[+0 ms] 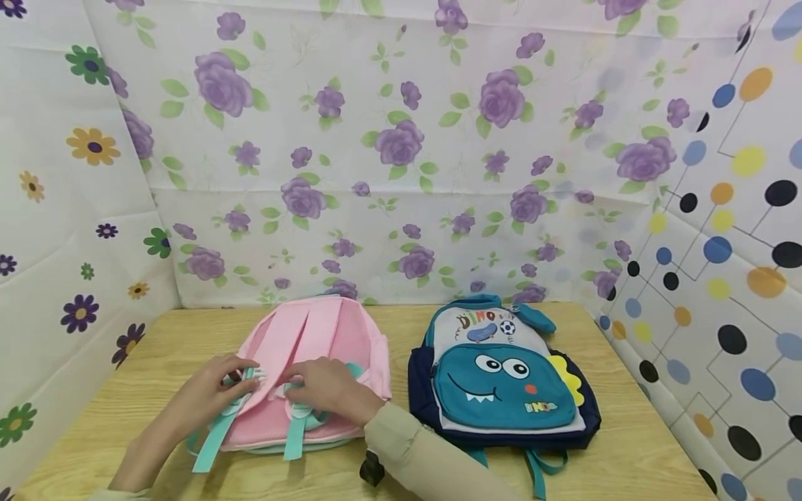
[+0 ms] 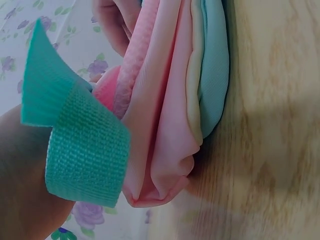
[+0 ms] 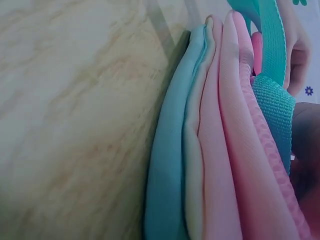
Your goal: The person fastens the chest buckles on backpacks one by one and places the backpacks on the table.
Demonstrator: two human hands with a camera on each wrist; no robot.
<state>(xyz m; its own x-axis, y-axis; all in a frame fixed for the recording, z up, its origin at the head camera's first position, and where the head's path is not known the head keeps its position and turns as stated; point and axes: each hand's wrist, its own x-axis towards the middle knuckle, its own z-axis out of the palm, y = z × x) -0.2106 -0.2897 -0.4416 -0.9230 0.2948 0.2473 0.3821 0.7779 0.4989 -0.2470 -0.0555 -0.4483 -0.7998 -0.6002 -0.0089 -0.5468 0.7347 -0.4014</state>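
Observation:
A pink backpack (image 1: 360,341) lies on its front, with its back panel and two shoulder straps (image 1: 283,341) facing up. My left hand (image 1: 207,396) grips the lower end of the left shoulder strap near its pale buckle (image 1: 253,379), with the thumb and fingers around it. Over the lower end of the other strap, my right hand (image 1: 335,390) curls its fingers at the teal webbing; its fingertips are partly hidden. Teal strap tails (image 1: 294,438) hang toward the bag's bottom edge. One teal webbing loop (image 2: 87,145) looms large in the left wrist view.
Right of the pink bag, a blue and white dinosaur backpack (image 1: 501,383) lies face up on the wooden table (image 1: 633,431). A small black object (image 1: 372,469) shows below my right forearm. Floral and dotted cloth walls (image 1: 401,223) enclose the table.

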